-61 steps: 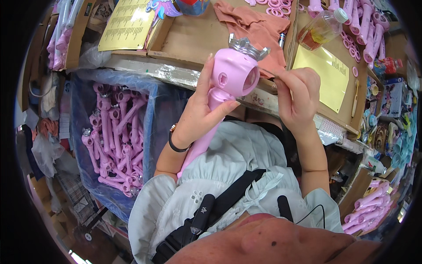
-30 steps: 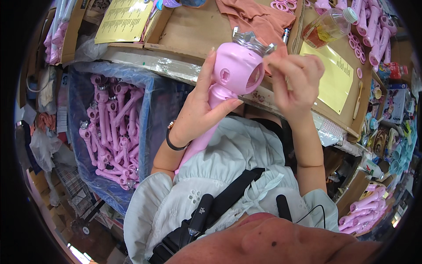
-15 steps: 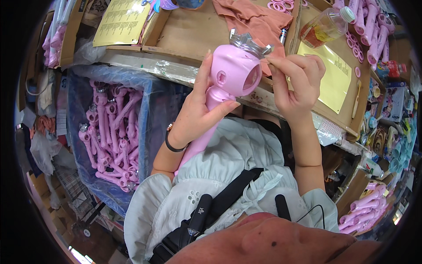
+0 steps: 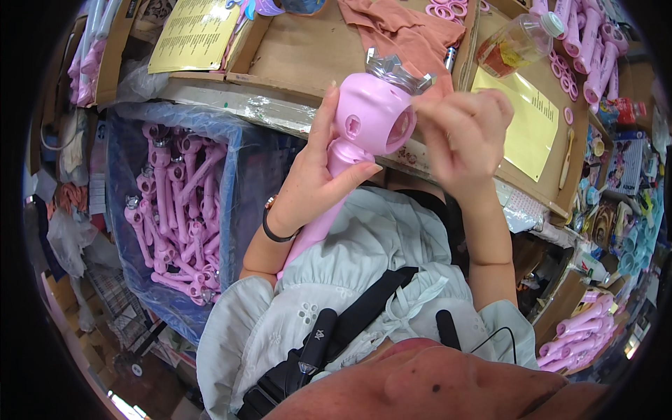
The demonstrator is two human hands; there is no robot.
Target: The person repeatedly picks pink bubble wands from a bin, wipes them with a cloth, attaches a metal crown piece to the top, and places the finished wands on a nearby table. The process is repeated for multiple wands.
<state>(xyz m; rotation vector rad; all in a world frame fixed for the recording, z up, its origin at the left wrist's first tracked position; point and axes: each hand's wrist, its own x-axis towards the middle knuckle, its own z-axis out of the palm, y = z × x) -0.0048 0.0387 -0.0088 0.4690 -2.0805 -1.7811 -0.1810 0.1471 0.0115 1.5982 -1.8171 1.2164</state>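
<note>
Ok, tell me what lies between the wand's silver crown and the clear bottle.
In the head view, part of the orange cloth, a small cylinder and a cardboard edge lie between crown and bottle.

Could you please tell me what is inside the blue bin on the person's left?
The blue bin holds a heap of pink wands, some with silver tops. The upper wands cover whatever lies beneath, so the bottom cannot be seen.

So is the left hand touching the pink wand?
Touching. The head view shows it: the left hand grips the pink wand, with the thumb lying across its neck.
</note>
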